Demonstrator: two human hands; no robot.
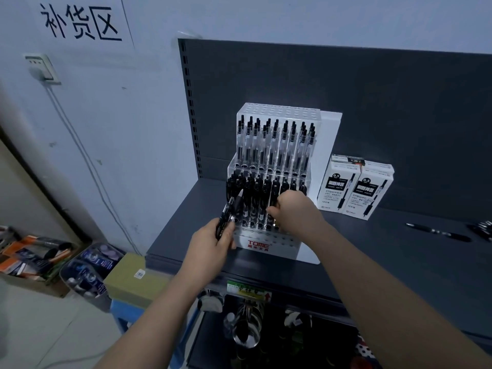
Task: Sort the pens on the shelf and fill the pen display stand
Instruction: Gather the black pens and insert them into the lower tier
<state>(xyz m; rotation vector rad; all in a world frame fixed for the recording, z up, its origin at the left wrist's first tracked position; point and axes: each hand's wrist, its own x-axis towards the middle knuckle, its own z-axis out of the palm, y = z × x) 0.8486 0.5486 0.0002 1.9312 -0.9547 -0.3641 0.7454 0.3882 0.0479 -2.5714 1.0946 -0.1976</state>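
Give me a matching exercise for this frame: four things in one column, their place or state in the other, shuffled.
1 left hand
2 right hand
3 pen boxes
4 loose pen

A lying flat on the shelf, far right
B pinching a pen at the display stand's lower tier
C upright beside the stand
D gripping a bunch of black pens

Pairs: 1-D, 2-B, 3-C, 4-A

stand (269,246) on shelf (372,262) | boxes (355,189) right of stand | loose pens (439,233) far right

The head camera looks forward and down, near the pen display stand (277,110).
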